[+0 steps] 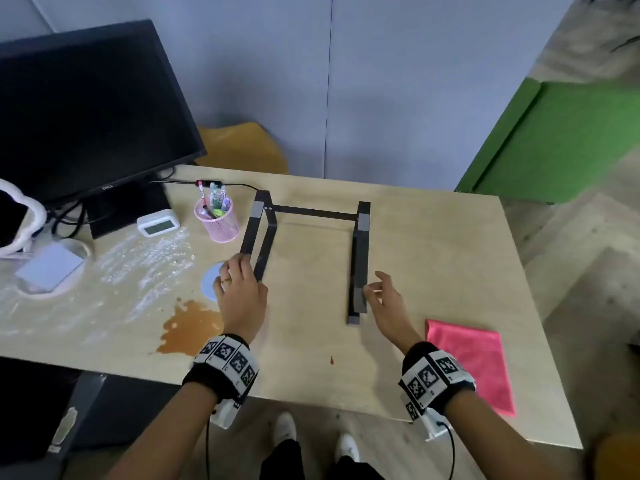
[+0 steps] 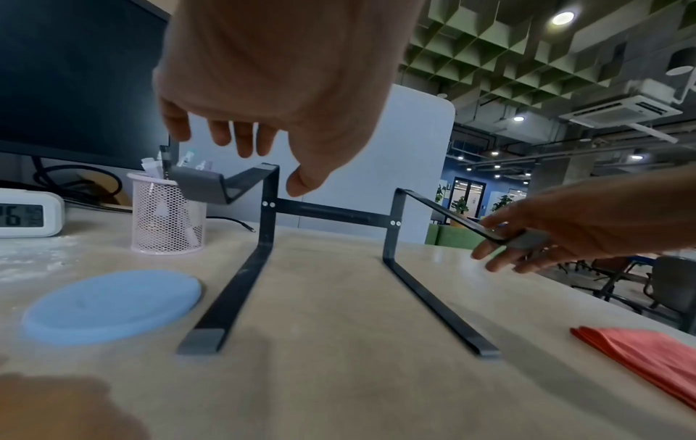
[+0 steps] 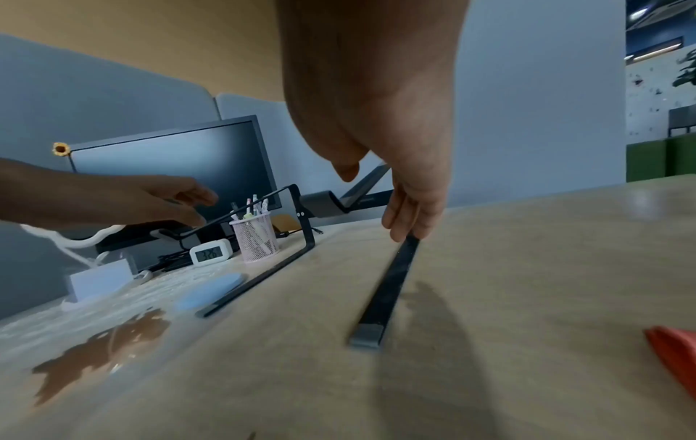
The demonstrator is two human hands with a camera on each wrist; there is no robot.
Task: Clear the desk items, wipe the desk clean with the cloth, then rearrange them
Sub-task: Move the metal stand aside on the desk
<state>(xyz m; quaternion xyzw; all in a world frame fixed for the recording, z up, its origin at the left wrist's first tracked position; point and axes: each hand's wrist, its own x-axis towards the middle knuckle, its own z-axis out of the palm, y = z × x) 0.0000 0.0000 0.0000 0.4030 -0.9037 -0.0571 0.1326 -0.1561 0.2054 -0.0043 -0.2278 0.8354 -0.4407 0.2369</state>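
Note:
A black metal laptop stand (image 1: 311, 213) sits mid-desk (image 1: 433, 271), its two raised arms pointing toward me. My left hand (image 1: 235, 271) hovers over the front tip of the left arm, fingers spread and holding nothing; in the left wrist view the left hand (image 2: 263, 166) is just above the grey end pad. My right hand (image 1: 375, 285) has straight fingers touching the front end of the right arm, as the right hand (image 2: 501, 247) also shows. A folded pink cloth (image 1: 474, 365) lies at the desk's front right. A blue round coaster (image 1: 209, 280) lies partly under my left hand.
A brown spill (image 1: 190, 327) and white powder (image 1: 145, 265) cover the left half of the desk. Behind them stand a pink mesh pen holder (image 1: 218, 220), a white clock (image 1: 157, 223), a monitor (image 1: 86, 109) and a white tray with a note block (image 1: 48, 268).

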